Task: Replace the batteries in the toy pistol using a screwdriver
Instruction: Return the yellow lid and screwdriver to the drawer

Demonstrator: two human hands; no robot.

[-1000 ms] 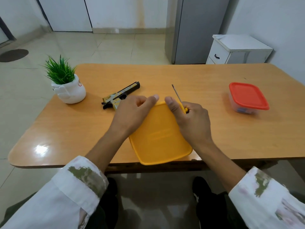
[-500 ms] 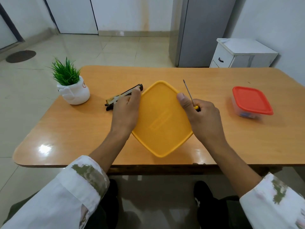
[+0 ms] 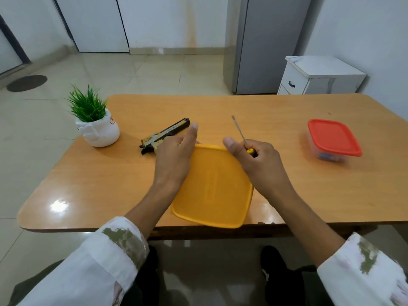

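We grip the yellow lid (image 3: 216,186) at nine o'clock with our left hand (image 3: 174,157), right hand (image 3: 258,162) fisting the screwdriver (image 3: 239,131), toy pistol (image 3: 163,134) at ten.

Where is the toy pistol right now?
In the head view, the toy pistol lies on the table left of centre, between the potted plant and the left hand holding the yellow container, its grip end partly behind that hand.

Person wears white fabric sleeves (image 3: 103,261) with folded cuffs, blotched olive-green and faint pink; dark trousers (image 3: 306,288); black shoes (image 3: 272,259).
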